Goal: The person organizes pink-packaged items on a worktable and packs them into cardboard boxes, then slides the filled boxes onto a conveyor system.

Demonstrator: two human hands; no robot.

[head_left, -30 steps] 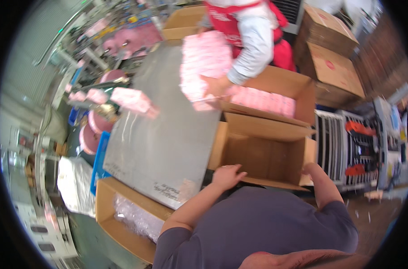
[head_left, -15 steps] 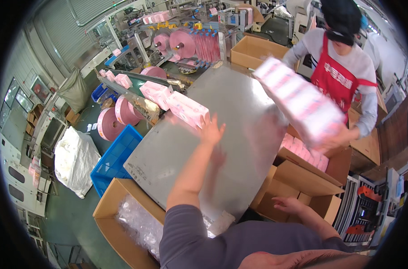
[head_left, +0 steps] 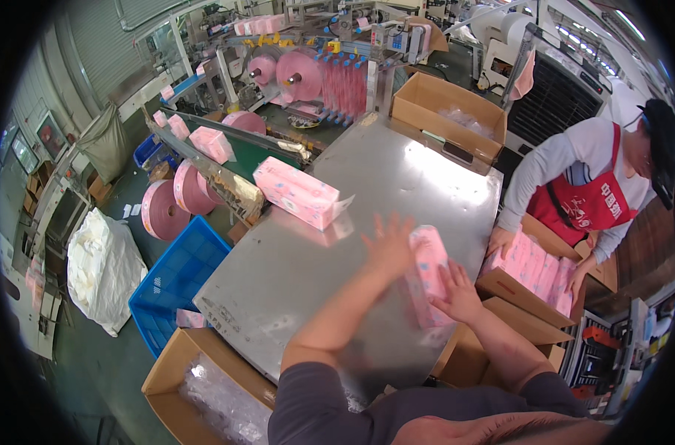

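Observation:
A pink tissue pack (head_left: 428,276) stands on the metal table between my hands, slightly blurred. My left hand (head_left: 391,248) is at its left side, fingers spread and a little smeared by motion. Against its right side lies my right hand (head_left: 460,298), fingers stretched out and apart. Farther left, a second pink pack (head_left: 296,193) lies at the end of the conveyor, partly on the table, with a clear film flap sticking out. More pink packs, such as the near one (head_left: 212,144), line the conveyor (head_left: 237,152) behind it.
At right, a co-worker in a red apron (head_left: 575,200) has both hands at a carton (head_left: 523,300) filled with pink packs. An open carton (head_left: 467,348) sits by my right forearm. Left are a blue crate (head_left: 148,297) and a carton of clear film (head_left: 170,393). Another carton (head_left: 449,104) stands behind.
My left hand moved right from the conveyor-end pack, and my right hand rose from the carton; a pack is now between them. The co-worker lowered a stack of packs into the carton.

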